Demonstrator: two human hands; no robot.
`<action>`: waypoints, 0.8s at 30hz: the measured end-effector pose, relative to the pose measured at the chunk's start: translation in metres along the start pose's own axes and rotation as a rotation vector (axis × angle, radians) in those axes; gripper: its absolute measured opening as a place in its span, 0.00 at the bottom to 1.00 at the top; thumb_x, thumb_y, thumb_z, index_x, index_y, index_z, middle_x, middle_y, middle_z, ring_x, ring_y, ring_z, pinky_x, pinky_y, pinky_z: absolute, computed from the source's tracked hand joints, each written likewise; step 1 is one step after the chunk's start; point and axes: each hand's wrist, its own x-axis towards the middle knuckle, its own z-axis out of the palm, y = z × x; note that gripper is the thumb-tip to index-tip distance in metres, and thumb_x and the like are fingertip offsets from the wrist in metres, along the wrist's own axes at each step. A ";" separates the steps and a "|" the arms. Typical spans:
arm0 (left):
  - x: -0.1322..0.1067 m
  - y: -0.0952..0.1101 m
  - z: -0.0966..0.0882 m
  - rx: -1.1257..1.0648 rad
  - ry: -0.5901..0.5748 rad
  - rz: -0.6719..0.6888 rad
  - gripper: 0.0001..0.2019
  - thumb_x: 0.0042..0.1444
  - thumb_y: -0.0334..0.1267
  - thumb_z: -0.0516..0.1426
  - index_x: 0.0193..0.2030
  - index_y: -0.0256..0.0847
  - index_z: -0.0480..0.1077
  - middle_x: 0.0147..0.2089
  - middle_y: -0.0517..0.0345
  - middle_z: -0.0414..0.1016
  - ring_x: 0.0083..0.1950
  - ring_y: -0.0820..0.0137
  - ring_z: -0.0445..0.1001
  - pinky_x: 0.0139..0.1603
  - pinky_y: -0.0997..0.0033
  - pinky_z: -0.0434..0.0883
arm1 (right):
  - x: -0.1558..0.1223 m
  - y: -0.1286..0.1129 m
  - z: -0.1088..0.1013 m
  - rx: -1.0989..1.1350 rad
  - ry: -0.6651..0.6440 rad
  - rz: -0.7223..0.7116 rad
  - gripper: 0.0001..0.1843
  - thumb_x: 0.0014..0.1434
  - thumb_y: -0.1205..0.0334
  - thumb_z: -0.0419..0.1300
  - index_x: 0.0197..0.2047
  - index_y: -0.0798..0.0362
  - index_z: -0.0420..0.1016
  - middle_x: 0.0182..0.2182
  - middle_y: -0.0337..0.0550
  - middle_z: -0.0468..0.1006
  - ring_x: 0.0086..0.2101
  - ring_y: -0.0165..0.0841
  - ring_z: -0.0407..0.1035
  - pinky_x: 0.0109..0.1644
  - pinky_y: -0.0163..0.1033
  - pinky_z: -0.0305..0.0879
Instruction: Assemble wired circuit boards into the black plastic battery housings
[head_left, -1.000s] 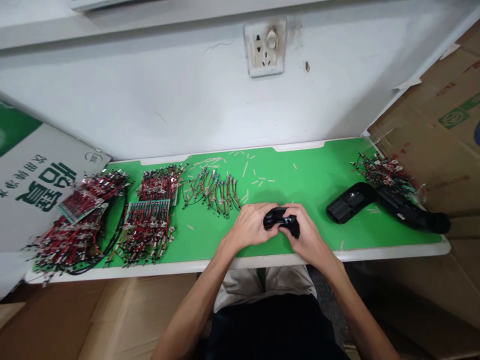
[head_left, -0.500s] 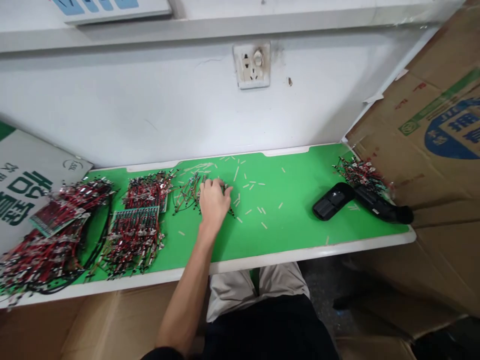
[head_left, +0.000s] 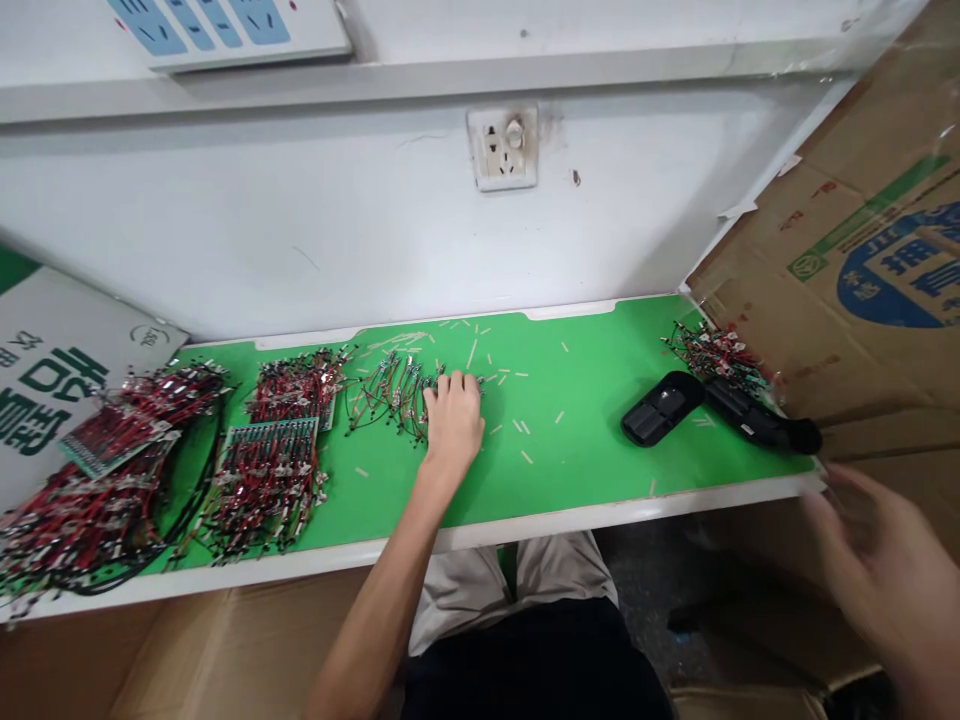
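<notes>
My left hand [head_left: 454,420] rests on the table with its fingers curled down over the right end of a row of small wired pieces. Its fingertips are hidden, so what they close on does not show. Left of it, several loose wired pieces [head_left: 390,392] with thin wires lie on the green mat [head_left: 585,400]. My right hand [head_left: 881,565] is smeared by motion past the table's right front corner. Its thumb and fingers look apart, with nothing seen between them.
Circuit boards with red wires [head_left: 270,480] and a larger wired heap [head_left: 97,480] lie at left. Two black curved casings [head_left: 661,408] sit at right, beside another wire bundle [head_left: 716,355]. Pale slips [head_left: 521,427] are scattered about. A cardboard wall [head_left: 840,360] bounds the right side.
My left hand has shifted slightly right and nearer, uncovering more of the wired pieces. My right hand has come into view at the lower right.
</notes>
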 end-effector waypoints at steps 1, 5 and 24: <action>-0.003 0.000 0.000 -0.029 0.032 0.015 0.16 0.59 0.23 0.50 0.50 0.36 0.71 0.53 0.41 0.76 0.56 0.50 0.70 0.54 0.50 0.65 | 0.017 -0.013 0.011 0.031 -0.023 -0.018 0.29 0.66 0.34 0.55 0.61 0.43 0.72 0.48 0.59 0.78 0.35 0.48 0.76 0.37 0.53 0.71; -0.011 -0.009 -0.005 -0.287 0.223 0.054 0.12 0.65 0.25 0.48 0.49 0.40 0.69 0.50 0.47 0.78 0.54 0.56 0.73 0.61 0.47 0.58 | 0.089 -0.054 0.063 -0.019 -0.072 -0.163 0.30 0.68 0.38 0.55 0.62 0.48 0.74 0.52 0.55 0.77 0.33 0.41 0.75 0.41 0.48 0.69; -0.025 -0.052 -0.030 -1.423 0.016 -0.445 0.21 0.43 0.52 0.73 0.35 0.36 0.79 0.31 0.50 0.83 0.29 0.66 0.80 0.36 0.67 0.77 | 0.012 -0.173 0.139 0.479 -0.408 -0.246 0.24 0.64 0.65 0.52 0.63 0.51 0.61 0.52 0.54 0.73 0.49 0.47 0.74 0.53 0.52 0.70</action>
